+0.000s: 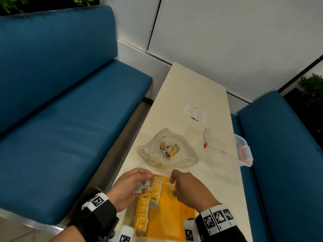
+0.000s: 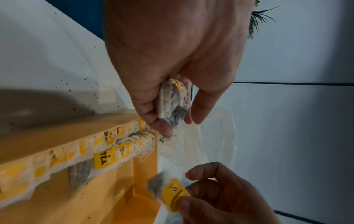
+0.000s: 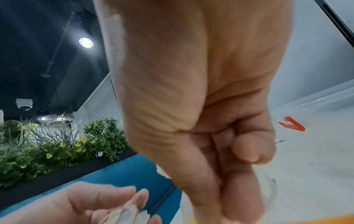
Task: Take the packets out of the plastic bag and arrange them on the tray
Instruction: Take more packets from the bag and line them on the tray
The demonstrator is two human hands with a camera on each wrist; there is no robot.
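An orange tray (image 1: pixel 167 222) lies at the table's near edge with a row of yellow-tagged tea packets (image 1: pixel 150 199) along its left side; the row (image 2: pixel 107 153) also shows in the left wrist view. My left hand (image 1: pixel 134 184) hovers over the tray's far left corner and grips a small bunch of packets (image 2: pixel 172 104). My right hand (image 1: pixel 183 187) pinches one packet with a yellow tag (image 2: pixel 172 194) above the tray's far end. Beyond the tray sits the open clear plastic bag (image 1: pixel 167 151) with more packets inside.
A clear plastic box with red clips (image 1: pixel 227 147) stands right of the bag. A white lid or paper (image 1: pixel 194 113) lies farther back. Blue benches (image 1: pixel 70 119) flank the narrow white table (image 1: pixel 192 88). Dark specks dot the table beside the tray (image 2: pixel 76 84).
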